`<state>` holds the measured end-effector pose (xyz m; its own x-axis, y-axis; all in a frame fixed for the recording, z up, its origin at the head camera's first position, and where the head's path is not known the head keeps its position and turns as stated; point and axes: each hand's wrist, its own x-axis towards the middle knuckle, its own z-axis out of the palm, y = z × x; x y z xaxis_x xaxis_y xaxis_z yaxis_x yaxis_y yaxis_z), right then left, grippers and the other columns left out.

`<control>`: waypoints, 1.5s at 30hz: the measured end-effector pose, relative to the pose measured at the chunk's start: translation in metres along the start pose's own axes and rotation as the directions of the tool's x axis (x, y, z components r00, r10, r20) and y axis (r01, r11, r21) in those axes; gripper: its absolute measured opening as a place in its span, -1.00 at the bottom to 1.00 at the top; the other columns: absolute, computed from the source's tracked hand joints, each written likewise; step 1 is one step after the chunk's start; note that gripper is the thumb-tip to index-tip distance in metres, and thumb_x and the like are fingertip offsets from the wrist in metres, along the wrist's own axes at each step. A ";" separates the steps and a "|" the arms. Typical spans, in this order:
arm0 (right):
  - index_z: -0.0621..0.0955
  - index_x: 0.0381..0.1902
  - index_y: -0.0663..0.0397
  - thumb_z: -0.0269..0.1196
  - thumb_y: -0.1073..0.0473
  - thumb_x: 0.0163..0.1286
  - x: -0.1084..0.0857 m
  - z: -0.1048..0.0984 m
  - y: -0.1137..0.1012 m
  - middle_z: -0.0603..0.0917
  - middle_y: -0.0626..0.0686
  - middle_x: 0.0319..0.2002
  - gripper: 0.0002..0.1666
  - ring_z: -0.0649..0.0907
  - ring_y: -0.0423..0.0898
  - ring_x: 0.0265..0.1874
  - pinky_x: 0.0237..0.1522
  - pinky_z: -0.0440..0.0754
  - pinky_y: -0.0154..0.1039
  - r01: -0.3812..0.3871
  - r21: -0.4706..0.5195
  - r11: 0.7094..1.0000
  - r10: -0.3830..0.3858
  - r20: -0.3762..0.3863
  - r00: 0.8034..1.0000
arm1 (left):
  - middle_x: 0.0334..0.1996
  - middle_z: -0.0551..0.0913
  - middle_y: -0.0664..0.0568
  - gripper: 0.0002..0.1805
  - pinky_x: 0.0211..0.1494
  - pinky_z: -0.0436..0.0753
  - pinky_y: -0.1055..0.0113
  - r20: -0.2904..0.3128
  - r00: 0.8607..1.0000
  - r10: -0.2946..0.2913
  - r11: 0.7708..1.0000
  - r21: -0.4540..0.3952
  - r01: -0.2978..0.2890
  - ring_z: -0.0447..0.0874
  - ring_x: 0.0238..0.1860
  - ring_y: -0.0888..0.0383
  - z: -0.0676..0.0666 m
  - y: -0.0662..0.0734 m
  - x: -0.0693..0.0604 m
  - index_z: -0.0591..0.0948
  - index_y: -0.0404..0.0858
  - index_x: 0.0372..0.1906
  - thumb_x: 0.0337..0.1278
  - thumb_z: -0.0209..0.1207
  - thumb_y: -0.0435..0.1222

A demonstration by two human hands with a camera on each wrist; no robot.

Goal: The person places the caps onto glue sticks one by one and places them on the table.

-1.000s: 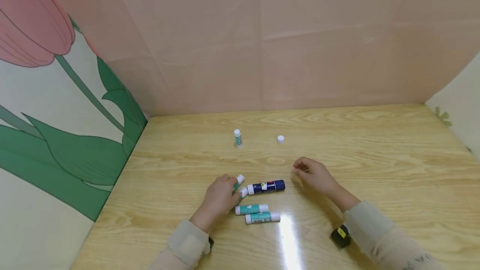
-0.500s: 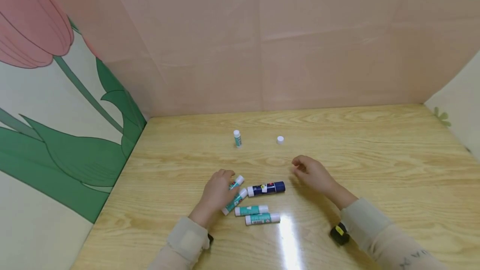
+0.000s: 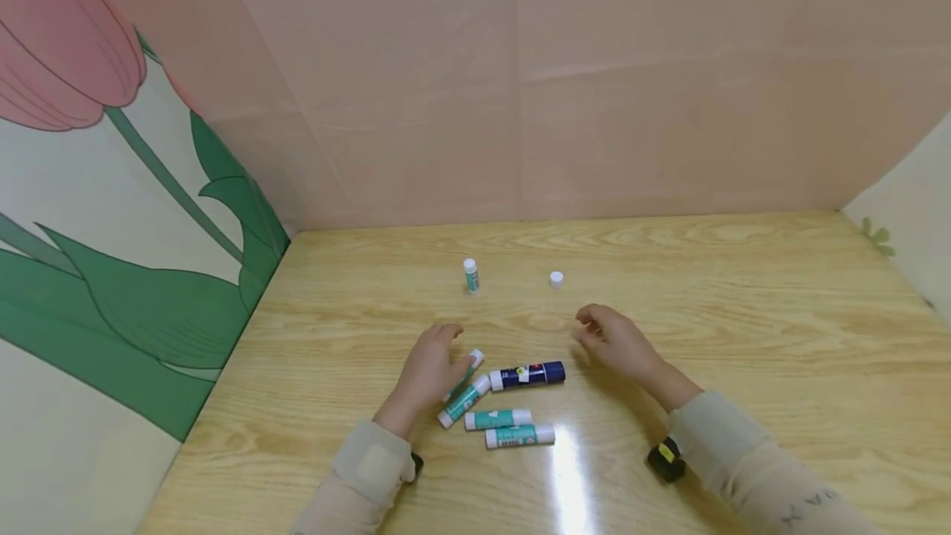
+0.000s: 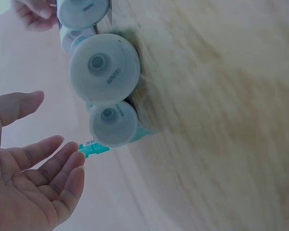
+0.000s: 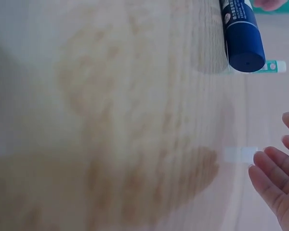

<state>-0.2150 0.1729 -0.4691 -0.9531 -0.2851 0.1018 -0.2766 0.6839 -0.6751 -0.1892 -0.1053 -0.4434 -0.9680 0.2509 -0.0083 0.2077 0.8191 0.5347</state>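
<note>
My left hand [image 3: 429, 366] hovers at an angled teal and white glue stick [image 3: 475, 359], partly covering it. In the left wrist view its fingers [image 4: 62, 163] are spread and loosely bent, apart from the white glue stick bases. A second angled glue stick [image 3: 466, 401] lies beside the first, its cap by a dark blue glue stick [image 3: 529, 375]. Two more teal glue sticks, one [image 3: 498, 419] above the other [image 3: 520, 436], lie nearer me. To the right of the blue stick, my right hand [image 3: 617, 345] holds nothing, its fingers relaxed.
Farther back on the wooden table [image 3: 743, 295], a small teal glue stick [image 3: 471, 276] stands upright. A white cap [image 3: 556, 279] sits to its right. A pink sheet [image 3: 520, 106] hangs behind the table, and a tulip-patterned panel [image 3: 149, 254] borders the left.
My left hand has let go of the angled glue sticks and shifted slightly away from me, uncovering more of the second one. My right hand has barely moved. The sticks stay where they lay.
</note>
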 end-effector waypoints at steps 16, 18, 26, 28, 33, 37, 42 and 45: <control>0.40 -0.08 0.37 0.12 0.24 0.21 0.013 -0.001 0.000 0.49 0.27 -0.18 -0.63 0.49 0.11 -0.23 -0.22 0.46 -0.01 0.028 -0.009 1.000 -0.028 0.007 1.000 | -0.01 0.37 -0.13 -0.44 0.01 0.36 0.16 -0.043 0.998 -0.049 0.991 -0.124 0.044 0.32 0.02 -0.04 -0.001 -0.001 0.017 0.32 -0.35 0.10 -0.02 0.16 -0.22; 0.40 -0.07 0.36 0.11 0.23 0.21 0.015 -0.002 0.000 0.48 0.27 -0.16 -0.63 0.49 0.11 -0.21 -0.21 0.45 -0.01 0.012 -0.013 1.000 -0.012 0.014 1.000 | -0.02 0.37 -0.12 -0.44 0.00 0.37 0.16 -0.045 0.997 -0.057 0.990 -0.135 0.051 0.33 0.01 -0.03 -0.001 -0.001 0.019 0.31 -0.34 0.11 -0.02 0.16 -0.21; 0.38 -0.05 0.37 0.09 0.24 0.22 0.020 -0.001 0.000 0.46 0.29 -0.12 -0.62 0.47 0.14 -0.17 -0.18 0.43 0.00 -0.022 0.009 1.000 0.021 0.049 0.999 | 0.01 0.35 -0.10 -0.43 0.04 0.34 0.15 -0.039 0.994 -0.099 0.980 -0.178 0.090 0.29 0.05 -0.02 0.000 0.002 0.026 0.30 -0.32 0.13 0.00 0.14 -0.21; 0.38 -0.04 0.37 0.09 0.24 0.22 0.021 -0.001 -0.001 0.46 0.29 -0.12 -0.62 0.47 0.14 -0.16 -0.18 0.44 -0.01 -0.035 0.007 0.999 0.034 0.055 0.998 | 0.00 0.35 -0.11 -0.43 0.03 0.34 0.16 -0.041 0.994 -0.098 0.980 -0.179 0.090 0.29 0.05 -0.02 -0.001 0.003 0.028 0.30 -0.33 0.13 -0.01 0.15 -0.22; 0.37 -0.03 0.36 0.08 0.22 0.24 0.022 -0.002 -0.002 0.45 0.29 -0.10 -0.60 0.46 0.14 -0.15 -0.18 0.44 0.00 -0.051 -0.001 0.999 0.051 0.061 0.997 | -0.03 0.38 -0.14 -0.45 0.00 0.37 0.16 -0.068 0.995 -0.077 0.980 -0.187 0.063 0.33 0.00 -0.04 -0.002 0.001 0.033 0.32 -0.36 0.10 -0.03 0.17 -0.27; 0.37 -0.02 0.37 0.08 0.20 0.24 0.023 -0.001 -0.001 0.45 0.30 -0.11 -0.59 0.46 0.15 -0.15 -0.17 0.43 0.02 -0.042 -0.006 0.999 0.043 0.058 0.997 | -0.03 0.38 -0.15 -0.45 -0.01 0.38 0.17 -0.066 0.994 -0.082 0.977 -0.204 0.067 0.34 -0.01 -0.04 -0.001 -0.003 0.036 0.32 -0.37 0.10 -0.03 0.17 -0.25; 0.37 -0.04 0.37 0.08 0.21 0.23 0.026 -0.001 0.002 0.46 0.30 -0.12 -0.60 0.46 0.16 -0.16 -0.17 0.42 0.03 -0.031 -0.023 0.999 0.032 0.051 0.998 | -0.03 0.38 -0.15 -0.44 0.01 0.36 0.16 -0.069 0.994 -0.088 0.973 -0.221 0.071 0.34 0.00 -0.05 0.000 -0.007 0.039 0.32 -0.38 0.09 -0.02 0.17 -0.23; 0.37 -0.04 0.37 0.08 0.22 0.23 0.028 -0.001 0.003 0.45 0.30 -0.12 -0.61 0.46 0.16 -0.15 -0.17 0.42 0.03 -0.036 -0.026 0.999 0.037 0.054 0.998 | -0.03 0.38 -0.15 -0.45 0.01 0.36 0.17 -0.071 0.993 -0.089 0.972 -0.226 0.071 0.34 0.00 -0.04 0.001 -0.009 0.041 0.33 -0.38 0.09 -0.02 0.17 -0.23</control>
<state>-0.2424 0.1678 -0.4673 -0.9546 -0.2956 0.0367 -0.2455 0.7109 -0.6591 -0.2303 -0.1021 -0.4491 -0.9902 0.1395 0.0041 0.1011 0.6971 0.7098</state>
